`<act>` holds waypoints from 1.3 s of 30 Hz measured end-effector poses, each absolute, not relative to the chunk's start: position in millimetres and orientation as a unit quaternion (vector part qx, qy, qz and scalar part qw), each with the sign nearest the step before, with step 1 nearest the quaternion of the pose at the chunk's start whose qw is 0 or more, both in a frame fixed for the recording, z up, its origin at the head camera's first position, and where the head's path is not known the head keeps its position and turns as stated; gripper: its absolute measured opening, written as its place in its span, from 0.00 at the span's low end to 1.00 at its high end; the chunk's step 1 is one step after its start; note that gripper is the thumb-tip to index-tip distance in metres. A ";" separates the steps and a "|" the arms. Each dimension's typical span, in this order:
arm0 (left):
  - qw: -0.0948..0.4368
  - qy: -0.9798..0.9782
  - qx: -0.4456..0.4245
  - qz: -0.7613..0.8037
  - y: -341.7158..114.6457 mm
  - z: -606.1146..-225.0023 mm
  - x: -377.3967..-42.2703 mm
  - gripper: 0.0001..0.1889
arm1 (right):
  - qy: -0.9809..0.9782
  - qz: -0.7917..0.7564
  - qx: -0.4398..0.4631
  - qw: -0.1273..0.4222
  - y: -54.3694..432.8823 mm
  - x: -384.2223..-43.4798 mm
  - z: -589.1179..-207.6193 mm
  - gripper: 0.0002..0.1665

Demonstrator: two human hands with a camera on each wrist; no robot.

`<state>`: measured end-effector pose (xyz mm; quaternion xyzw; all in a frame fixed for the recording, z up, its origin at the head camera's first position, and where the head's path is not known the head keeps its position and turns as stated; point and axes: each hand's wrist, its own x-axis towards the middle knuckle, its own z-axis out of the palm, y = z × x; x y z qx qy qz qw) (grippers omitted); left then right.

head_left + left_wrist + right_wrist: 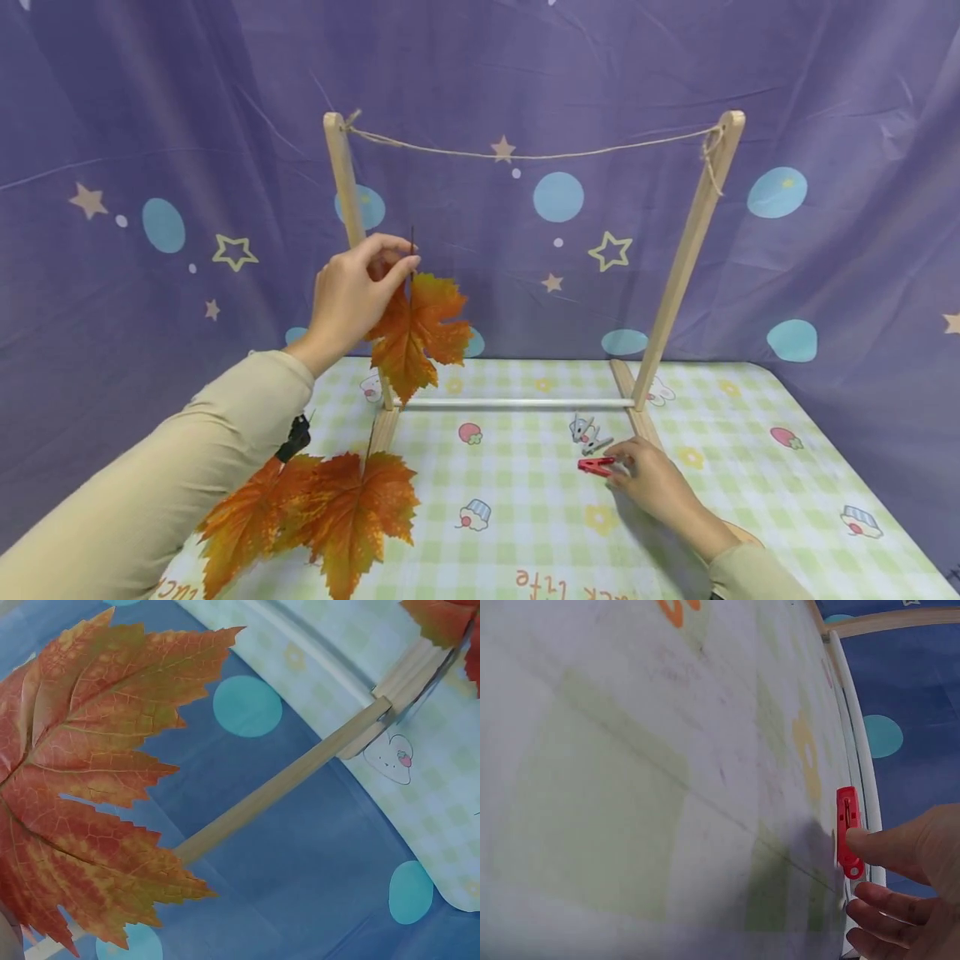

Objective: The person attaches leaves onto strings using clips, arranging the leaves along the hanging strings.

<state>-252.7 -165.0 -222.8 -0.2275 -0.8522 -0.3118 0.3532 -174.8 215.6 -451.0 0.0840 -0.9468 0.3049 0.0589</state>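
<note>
My left hand (pixel 352 292) pinches the thin dark stem of an orange maple leaf (pixel 422 333) between thumb and fingertips. The leaf hangs below the fingers, in front of the frame's left post; in the left wrist view its blade (pixel 97 735) fills the left side. Low over the table, my right hand (pixel 660 487) has thumb and fingers at the right end of a red clothespin (pixel 594 466). The right wrist view shows the thumb lying on this red clothespin (pixel 847 806). Just behind it lie grey clothespins (pixel 596 443).
A wooden frame (pixel 686 258) stands at the back, with a twine line (pixel 540 157) sagging between its posts and a white bar (pixel 510 403) low down. More maple leaves (pixel 367 517) lie at the front left of the checked tablecloth (pixel 517 500), beside a dark object (pixel 295 437).
</note>
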 end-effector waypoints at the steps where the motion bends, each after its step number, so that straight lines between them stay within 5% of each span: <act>1: 0.357 -0.850 -0.226 -0.313 -164.9 -221.5 -254.2 0.14 | -0.948 0.301 0.087 0.056 216.0 -175.1 -451.3 0.17; 18: 0.409 -0.838 -0.183 -0.311 -157.4 -202.1 -274.0 0.15 | -0.956 0.262 0.123 0.055 217.8 -185.8 -451.3 0.19; 39: 0.396 -0.854 -0.125 -0.314 -150.0 -196.7 -282.6 0.17 | -0.954 0.271 0.123 0.030 214.2 -185.6 -436.6 0.12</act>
